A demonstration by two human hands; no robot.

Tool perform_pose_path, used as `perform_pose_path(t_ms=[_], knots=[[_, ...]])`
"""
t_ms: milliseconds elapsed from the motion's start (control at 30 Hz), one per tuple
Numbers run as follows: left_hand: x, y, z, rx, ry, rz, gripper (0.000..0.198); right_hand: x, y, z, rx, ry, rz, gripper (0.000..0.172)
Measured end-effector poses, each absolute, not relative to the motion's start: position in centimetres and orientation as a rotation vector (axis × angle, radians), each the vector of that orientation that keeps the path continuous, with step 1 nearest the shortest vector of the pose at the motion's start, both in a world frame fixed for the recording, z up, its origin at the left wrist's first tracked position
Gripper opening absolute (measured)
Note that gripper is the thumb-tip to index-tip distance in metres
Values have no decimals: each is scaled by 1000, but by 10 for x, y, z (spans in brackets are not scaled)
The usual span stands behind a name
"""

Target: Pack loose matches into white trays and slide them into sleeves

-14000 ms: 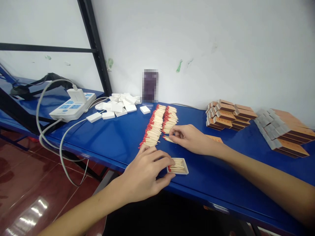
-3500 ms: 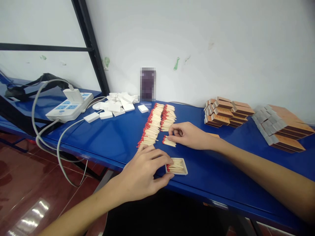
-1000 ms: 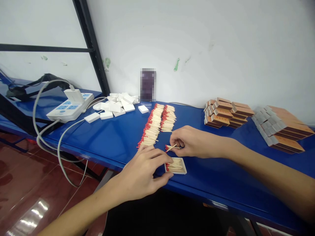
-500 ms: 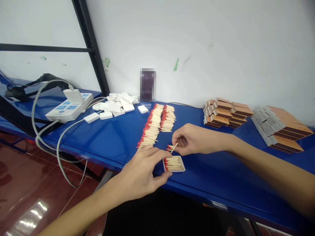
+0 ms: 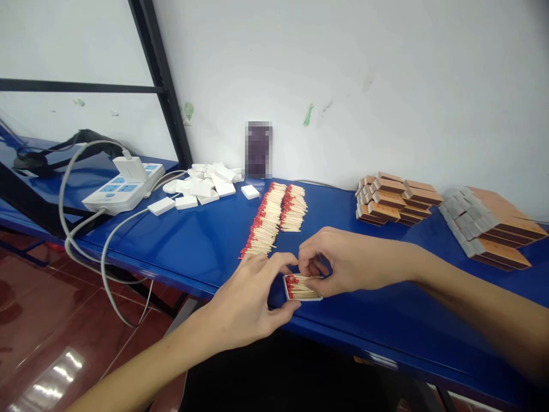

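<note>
My left hand (image 5: 253, 294) curves its fingers and thumb around the left part of a small white matchbox tray (image 5: 315, 298), steadying it near the table's front edge. Red-tipped matches (image 5: 295, 289) lie in the tray with their heads to the left. My right hand (image 5: 323, 263) is closed in a pinch over the right part of the tray, with matches at its fingertips, partly hidden. Behind my left hand, two long rows of loose matches (image 5: 268, 214) lie side by side on the blue table (image 5: 193, 246).
White empty-looking trays (image 5: 210, 183) are heaped at the back left beside a power strip (image 5: 128, 189) with looping cables. Matchbox sleeves (image 5: 386, 200) are stacked at the back right, with grey-ended boxes (image 5: 489, 223) farther right. A blurred dark object (image 5: 258, 149) leans on the wall.
My right hand has moved down and toward the tray, carrying the matches from just behind it to over it. My left hand stays around the tray, its index finger a little raised.
</note>
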State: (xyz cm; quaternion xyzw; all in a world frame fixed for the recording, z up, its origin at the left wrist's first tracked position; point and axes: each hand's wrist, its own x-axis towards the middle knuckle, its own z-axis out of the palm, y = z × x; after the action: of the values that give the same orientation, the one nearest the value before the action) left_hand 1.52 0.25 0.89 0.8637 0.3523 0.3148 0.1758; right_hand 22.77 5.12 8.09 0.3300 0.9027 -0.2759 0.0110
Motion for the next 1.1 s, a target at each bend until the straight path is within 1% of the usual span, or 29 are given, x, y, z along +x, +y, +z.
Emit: perform_pose_path(t_ms=[200, 300, 367, 533, 700, 833, 1100], knots=[[15, 2, 10, 2457, 1003, 872, 39, 222, 42, 84, 1123, 2816, -731, 11], [14, 2, 11, 2473, 994, 849, 28, 222, 43, 84, 1112, 2810, -748, 14], [14, 3, 11, 2486, 988, 845, 24, 225, 46, 84, 1101, 2820, -784, 13], [14, 3, 12, 2484, 954, 844, 20, 232, 56, 84, 1079, 2912, -745, 7], [16, 5, 11, 2489, 939, 851, 17, 233, 61, 77, 1029, 2923, -731, 14], [16, 5, 10, 2487, 945, 840, 14, 231, 59, 74, 999, 2918, -770, 11], [15, 5, 13, 2489, 936, 785, 10, 227, 56, 73, 1024, 2860, -881, 11]])
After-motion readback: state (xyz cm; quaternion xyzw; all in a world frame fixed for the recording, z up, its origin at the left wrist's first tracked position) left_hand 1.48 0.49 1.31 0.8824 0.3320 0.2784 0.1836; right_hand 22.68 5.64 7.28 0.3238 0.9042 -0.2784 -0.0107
